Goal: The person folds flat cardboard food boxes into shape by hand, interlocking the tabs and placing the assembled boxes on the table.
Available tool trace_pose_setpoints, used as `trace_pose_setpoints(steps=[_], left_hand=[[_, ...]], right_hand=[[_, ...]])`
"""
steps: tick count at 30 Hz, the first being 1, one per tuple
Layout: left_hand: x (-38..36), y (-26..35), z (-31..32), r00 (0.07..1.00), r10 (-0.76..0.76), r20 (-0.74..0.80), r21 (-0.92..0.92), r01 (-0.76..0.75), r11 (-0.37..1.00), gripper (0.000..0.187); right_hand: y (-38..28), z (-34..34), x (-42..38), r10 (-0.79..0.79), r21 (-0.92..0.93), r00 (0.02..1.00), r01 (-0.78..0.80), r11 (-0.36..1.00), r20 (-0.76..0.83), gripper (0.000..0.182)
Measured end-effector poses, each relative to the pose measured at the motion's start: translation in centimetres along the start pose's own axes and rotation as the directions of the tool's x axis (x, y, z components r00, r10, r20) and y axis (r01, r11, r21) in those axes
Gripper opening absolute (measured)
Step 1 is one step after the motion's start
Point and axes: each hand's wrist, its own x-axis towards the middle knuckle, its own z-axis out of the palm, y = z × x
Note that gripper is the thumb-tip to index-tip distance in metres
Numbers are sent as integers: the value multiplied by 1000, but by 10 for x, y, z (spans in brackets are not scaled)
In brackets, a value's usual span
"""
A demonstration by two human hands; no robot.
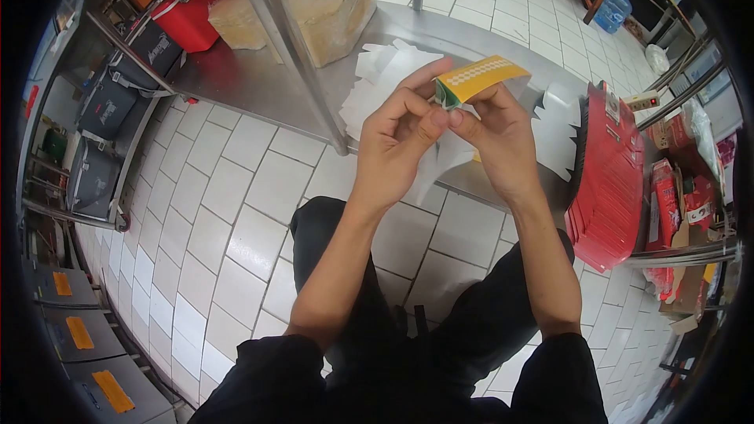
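Both hands are raised in front of my lap, over the near edge of a metal shelf. They hold a small yellow cardboard carton point(485, 77) with a pale pattern on top and a green end facing me. At the green end, my left hand point(404, 126) pinches with its thumb, its index finger stretched along the side. My right hand point(499, 129) curls under the carton, its thumb tip meeting the left thumb. A whitish sheet point(441, 165) hangs below the hands; what it is attached to is hidden. White cut-out sheets point(385, 74) lie on the shelf behind.
A stack of red flat cardboard pieces point(609, 188) stands at the right. On the metal shelf point(236, 82), a taped brown box point(330, 12) sits behind an upright pole point(294, 39), near a red cooler box point(184, 16). Grey cases point(110, 102) line the left.
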Motion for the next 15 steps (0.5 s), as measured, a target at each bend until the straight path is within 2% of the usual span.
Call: trace_pose_setpoints(steps=[2,3,5,9,11,15], left_hand=[[0,1,-4,998,36,45,3,-36,999,17],[-1,3,-1,999,37,39,5,-38,999,17],[-1,9,6,998,-5,-69,28,7,1000,21],[-1,5,-3,994,-50,-95,149,64,987,22],[-1,1,-4,990,77,-122,181,-54,982,19],[-3,1,-15,979,129,-159,195,-97,976,15]], right_hand=[[10,-17,1,29,-41,982,-22,999,187,15],[11,-15,0,31,-41,981,-23,999,193,15],[13,-8,-2,186,-19,971,-185,983,148,22],[13,5,-5,195,21,976,-198,980,100,27],[11,4,-6,312,95,932,-333,938,186,25],[15,6,-4,243,-40,949,-239,970,203,22]])
